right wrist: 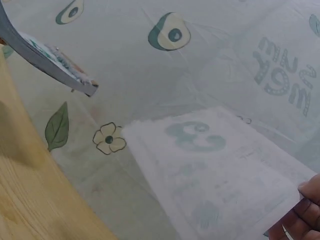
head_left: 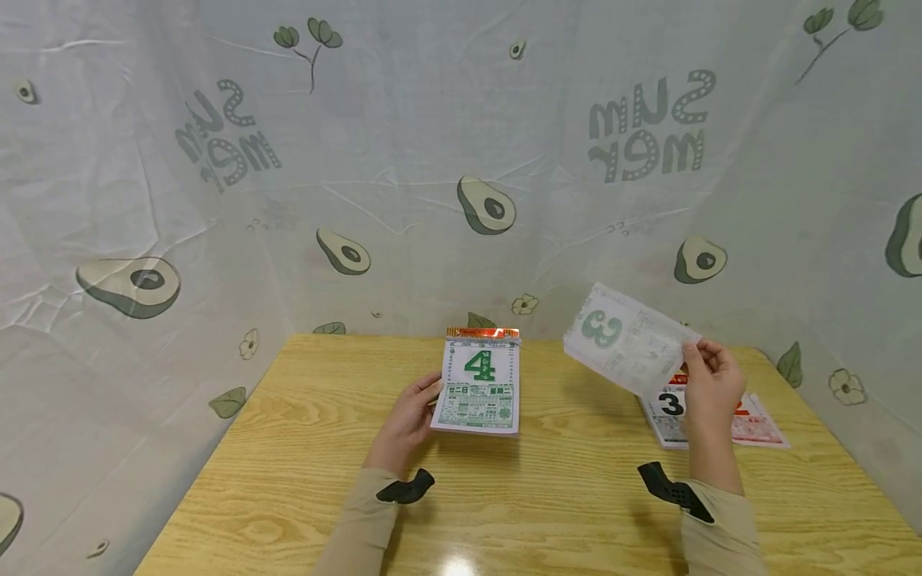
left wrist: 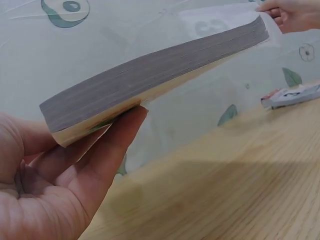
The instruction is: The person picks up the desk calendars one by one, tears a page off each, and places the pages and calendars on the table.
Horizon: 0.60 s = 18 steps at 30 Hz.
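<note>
My left hand [head_left: 412, 414] grips a thick tear-off calendar [head_left: 479, 388] by its left edge and holds it tilted up over the table. Its top page bears a green 4 under a red and gold header strip. In the left wrist view the grey page edges of the calendar [left wrist: 150, 75] show, with fingers underneath. My right hand [head_left: 713, 384] pinches a loose calendar page [head_left: 627, 336] by one corner, up in the air to the right. A 3 shows through this thin page [right wrist: 210, 175] in reverse, and one short edge is ragged.
On the table's right side, partly behind my right hand and forearm, lie a calendar with a black 3 [head_left: 670, 406] and a page with red print [head_left: 759, 424]. The wooden table [head_left: 288, 480] ends at a pale curtain [head_left: 418, 144] printed with avocados.
</note>
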{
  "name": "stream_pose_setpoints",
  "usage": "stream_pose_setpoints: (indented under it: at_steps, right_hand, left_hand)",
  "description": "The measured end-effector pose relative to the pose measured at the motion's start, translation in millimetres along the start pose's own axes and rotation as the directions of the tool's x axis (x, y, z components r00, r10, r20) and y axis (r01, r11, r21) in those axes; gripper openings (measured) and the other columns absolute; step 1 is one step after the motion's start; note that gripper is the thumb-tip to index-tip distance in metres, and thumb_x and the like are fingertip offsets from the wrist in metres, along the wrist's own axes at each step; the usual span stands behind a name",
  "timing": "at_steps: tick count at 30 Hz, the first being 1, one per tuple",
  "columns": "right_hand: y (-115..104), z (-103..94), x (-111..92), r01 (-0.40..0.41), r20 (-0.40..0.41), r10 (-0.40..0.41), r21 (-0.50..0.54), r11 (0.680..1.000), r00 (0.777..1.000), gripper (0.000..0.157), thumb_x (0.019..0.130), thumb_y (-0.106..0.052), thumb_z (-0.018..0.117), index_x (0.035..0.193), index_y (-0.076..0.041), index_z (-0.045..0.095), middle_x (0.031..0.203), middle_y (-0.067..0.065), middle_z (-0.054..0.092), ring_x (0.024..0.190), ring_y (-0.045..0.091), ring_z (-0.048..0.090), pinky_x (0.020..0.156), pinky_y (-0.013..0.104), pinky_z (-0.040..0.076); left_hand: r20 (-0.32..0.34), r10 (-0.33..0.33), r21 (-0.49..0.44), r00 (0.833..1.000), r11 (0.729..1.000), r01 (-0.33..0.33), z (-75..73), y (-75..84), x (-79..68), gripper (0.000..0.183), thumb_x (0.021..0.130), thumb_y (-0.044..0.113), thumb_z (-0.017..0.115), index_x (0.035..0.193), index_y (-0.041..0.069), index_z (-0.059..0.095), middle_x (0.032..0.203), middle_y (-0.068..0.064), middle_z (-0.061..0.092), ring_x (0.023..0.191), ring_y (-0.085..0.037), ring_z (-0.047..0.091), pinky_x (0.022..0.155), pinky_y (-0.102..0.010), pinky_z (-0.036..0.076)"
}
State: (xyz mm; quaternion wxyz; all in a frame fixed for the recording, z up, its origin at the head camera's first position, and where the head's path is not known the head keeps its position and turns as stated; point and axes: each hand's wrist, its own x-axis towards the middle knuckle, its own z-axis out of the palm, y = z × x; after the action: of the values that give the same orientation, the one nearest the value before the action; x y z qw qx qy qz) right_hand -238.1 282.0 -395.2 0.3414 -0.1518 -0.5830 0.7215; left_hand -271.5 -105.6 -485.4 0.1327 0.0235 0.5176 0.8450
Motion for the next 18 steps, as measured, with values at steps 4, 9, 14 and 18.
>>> stream_pose_setpoints:
  at_steps: [4, 9, 14, 18]
  right_hand:
    - [-1.5, -0.4, 1.4, 0.02, 0.008, -0.02, 0.012, 1.0, 1.0, 0.004, 0.092, -0.009, 0.066, 0.093, -0.008, 0.062, 0.078, -0.006, 0.057, 0.071, 0.004, 0.056, 0.065, 0.008, 0.05]
    - [0.5, 1.6, 0.3, 0.046, 0.033, -0.045, -0.027, 0.999, 0.998, 0.003, 0.092, -0.008, 0.064, 0.093, -0.01, 0.062, 0.079, -0.006, 0.056, 0.071, 0.004, 0.054, 0.065, 0.007, 0.049]
    - [2.9, 1.7, -0.8, 0.045, 0.029, -0.044, -0.04, 0.998, 0.999, 0.003, 0.093, -0.009, 0.064, 0.094, -0.008, 0.062, 0.078, -0.007, 0.056, 0.071, 0.004, 0.053, 0.065, 0.007, 0.048]
    - [3.0, 1.6, -2.1, 0.037, 0.027, -0.037, -0.031, 0.999, 0.999, 0.004, 0.092, -0.009, 0.065, 0.094, -0.007, 0.062, 0.078, -0.007, 0.056, 0.071, 0.003, 0.054, 0.066, 0.008, 0.049]
  left_hand:
    - [0.017, -0.005, 0.009, 1.0, 1.0, 0.004, -1.3, 2.4, -1.2, 0.043, 0.103, 0.017, 0.047, 0.143, 0.002, 0.044, 0.098, 0.004, 0.072, 0.082, -0.008, 0.069, 0.065, -0.023, 0.056]
    - [0.026, -0.034, 0.004, 0.999, 0.999, 0.034, 1.6, 4.4, -2.6, 0.043, 0.104, 0.015, 0.045, 0.145, 0.002, 0.042, 0.099, 0.004, 0.072, 0.081, -0.008, 0.069, 0.066, -0.023, 0.056]
    - [0.011, -0.043, -0.005, 0.999, 0.999, 0.043, 2.2, 5.1, -3.0, 0.044, 0.104, 0.014, 0.045, 0.146, 0.001, 0.04, 0.098, 0.004, 0.072, 0.081, -0.008, 0.069, 0.066, -0.022, 0.056]
    - [0.019, -0.038, -0.006, 0.999, 0.999, 0.038, 2.3, 5.5, -3.1, 0.046, 0.104, 0.015, 0.045, 0.147, 0.001, 0.038, 0.098, 0.005, 0.072, 0.083, -0.008, 0.069, 0.067, -0.021, 0.056]
